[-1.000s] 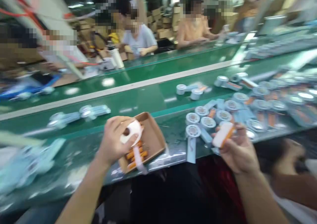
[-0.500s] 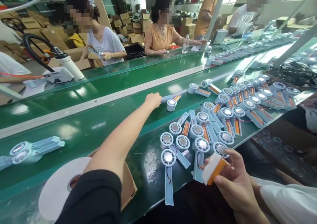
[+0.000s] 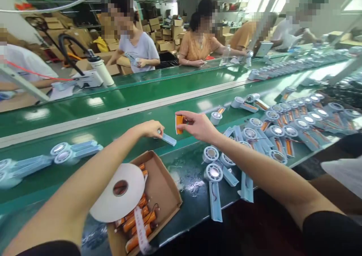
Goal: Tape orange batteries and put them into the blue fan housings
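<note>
Over the belt, my left hand (image 3: 154, 129) is closed on a light-blue fan handle (image 3: 169, 139); its far end, inside the hand, is hidden. My right hand (image 3: 199, 126), just to the right, pinches an orange battery (image 3: 180, 124) with a white strip along its left side. The battery and the handle are apart. Below my arms, a cardboard box (image 3: 166, 184) holds several orange wrapped batteries (image 3: 141, 222) with thin wires. A large white roll of tape (image 3: 103, 195) lies over the box's left part.
Several light-blue handheld fans (image 3: 214, 173) crowd the right-hand table edge, some with batteries in their handles. More fans (image 3: 63, 156) lie on the green belt (image 3: 141, 112) at left. Co-workers (image 3: 138, 48) sit across it. A co-worker's white sleeve (image 3: 343, 176) is close at right.
My left hand has drawn the fan handle left and nearer, away from another fan. My right hand has brought the battery from the table's front edge up and left, beside it. The view has shifted.
</note>
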A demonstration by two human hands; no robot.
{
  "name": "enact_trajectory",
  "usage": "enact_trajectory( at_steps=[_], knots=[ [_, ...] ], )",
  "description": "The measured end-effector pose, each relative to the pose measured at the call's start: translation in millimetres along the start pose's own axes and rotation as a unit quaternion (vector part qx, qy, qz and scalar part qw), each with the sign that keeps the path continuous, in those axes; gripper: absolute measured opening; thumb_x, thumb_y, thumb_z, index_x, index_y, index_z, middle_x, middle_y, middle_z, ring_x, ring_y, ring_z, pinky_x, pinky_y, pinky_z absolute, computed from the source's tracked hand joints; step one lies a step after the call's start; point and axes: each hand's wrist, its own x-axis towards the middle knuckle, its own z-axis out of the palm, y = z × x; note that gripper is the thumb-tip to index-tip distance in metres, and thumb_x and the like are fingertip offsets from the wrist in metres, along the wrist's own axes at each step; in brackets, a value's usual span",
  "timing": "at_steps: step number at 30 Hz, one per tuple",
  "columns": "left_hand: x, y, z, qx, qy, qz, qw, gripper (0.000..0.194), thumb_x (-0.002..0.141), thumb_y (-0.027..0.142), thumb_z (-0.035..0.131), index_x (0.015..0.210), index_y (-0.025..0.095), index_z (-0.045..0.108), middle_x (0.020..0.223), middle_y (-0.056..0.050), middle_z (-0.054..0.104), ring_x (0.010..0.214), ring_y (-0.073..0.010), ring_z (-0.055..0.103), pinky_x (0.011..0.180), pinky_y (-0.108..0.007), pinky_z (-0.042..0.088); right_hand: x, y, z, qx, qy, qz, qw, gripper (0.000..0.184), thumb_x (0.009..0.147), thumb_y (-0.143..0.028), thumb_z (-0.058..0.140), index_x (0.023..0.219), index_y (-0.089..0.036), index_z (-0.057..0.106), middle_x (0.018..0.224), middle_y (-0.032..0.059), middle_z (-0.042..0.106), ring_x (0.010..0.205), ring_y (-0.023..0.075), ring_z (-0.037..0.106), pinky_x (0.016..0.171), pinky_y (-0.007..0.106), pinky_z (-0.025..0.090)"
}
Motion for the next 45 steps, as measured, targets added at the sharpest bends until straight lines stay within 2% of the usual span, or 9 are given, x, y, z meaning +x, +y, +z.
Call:
enact_trajectory(
  at_steps=[4,9,14,18,25,34,39,42,45],
  knots=[
    [7.9,-13.5,4.4,-0.001,-0.066,-0.02,0.998,0.016,0.092,0.033,0.073,0.1,0.02,0.078,0.099,-0.003,0.079,0.093,-0.0183,0.071,0.087,-0.031,0.056,28.4,13.4,41.1,-0.193,-0.126,0.009,0.973,0.046,0.087,-0.02,0.079,0.133,-0.023,0.072,0.086,-0.0008,0.079,0.082,0.019,0.073,0.08,0.029,0.055],
    [17.0,-6.8,7.8,-0.015,-0.033,-0.022,0.999,0.011,0.081,0.028,0.069,0.088,0.023,0.076,0.092,-0.002,0.08,0.09,-0.0186,0.07,0.075,-0.026,0.047,20.2,11.6,46.3,-0.388,-0.201,0.002,0.899,0.043,0.095,-0.029,0.076,0.137,-0.026,0.069,0.103,0.0057,0.082,0.095,0.0266,0.077,0.079,0.031,0.052],
    [16.3,-7.7,12.6,-0.044,0.026,0.005,0.999,0.018,0.084,0.031,0.056,0.081,0.021,0.07,0.086,-0.005,0.077,0.081,-0.0227,0.067,0.073,-0.033,0.047,28.3,-0.8,51.4,-0.455,-0.27,-0.053,0.847,0.033,0.101,-0.033,0.067,0.132,-0.024,0.067,0.096,0.0077,0.08,0.085,0.0272,0.074,0.069,0.031,0.048],
    [33.0,-19.7,20.6,-0.072,0.047,0.002,0.996,0.011,0.08,0.031,0.057,0.075,0.023,0.064,0.079,-0.008,0.076,0.073,-0.0259,0.067,0.069,-0.037,0.046,34.8,8.6,54.1,-0.479,-0.262,-0.052,0.836,0.033,0.103,-0.031,0.063,0.135,-0.024,0.064,0.102,0.0107,0.08,0.084,0.0288,0.074,0.066,0.031,0.049],
    [43.4,-19.7,29.3,-0.114,0.06,-0.017,0.992,0.016,0.09,0.031,0.059,0.078,0.021,0.064,0.087,-0.006,0.078,0.088,-0.0235,0.071,0.081,-0.036,0.048,14.9,22.6,44.2,-0.448,-0.223,0.028,0.865,0.042,0.107,-0.032,0.059,0.149,-0.028,0.057,0.117,0.0116,0.079,0.107,0.0317,0.076,0.081,0.034,0.058],
    [18.6,24.6,12.4,-0.118,0.073,-0.03,0.99,0.026,0.101,0.04,0.067,0.097,0.014,0.07,0.104,-0.006,0.075,0.098,-0.0203,0.071,0.093,-0.041,0.058,38.4,5.8,63.8,-0.479,-0.282,0.063,0.829,0.031,0.099,-0.036,0.069,0.122,-0.016,0.077,0.122,0.0181,0.079,0.112,0.0332,0.076,0.091,0.04,0.06],
    [-34.9,31.1,-2.8,-0.101,0.121,-0.092,0.983,0.032,0.096,0.03,0.067,0.127,0.022,0.069,0.132,-0.008,0.075,0.121,-0.025,0.068,0.1,-0.036,0.052,54.0,22.3,42.0,-0.462,-0.246,0.022,0.852,0.015,0.095,-0.023,0.074,0.103,-0.015,0.083,0.104,0.0167,0.082,0.102,0.0312,0.078,0.09,0.035,0.057],
    [-120.4,14.7,0.4,-0.103,0.136,-0.093,0.981,0.041,0.093,0.041,0.068,0.131,0.025,0.069,0.139,-0.007,0.072,0.127,-0.0265,0.066,0.106,-0.038,0.051,61.5,33.0,32.9,-0.442,-0.188,-0.007,0.877,0.024,0.101,-0.02,0.065,0.114,-0.01,0.082,0.115,0.0184,0.08,0.112,0.0277,0.074,0.1,0.035,0.052],
    [-222.7,2.7,25.2,-0.081,0.068,0.001,0.994,0.046,0.082,0.05,0.076,0.123,0.028,0.075,0.134,-0.005,0.074,0.131,-0.0301,0.065,0.111,-0.043,0.051,44.7,19.6,32.3,-0.41,-0.122,-0.066,0.901,0.031,0.101,-0.021,0.064,0.126,-0.009,0.078,0.14,0.0212,0.069,0.13,0.0309,0.063,0.114,0.043,0.045]
  ],
)
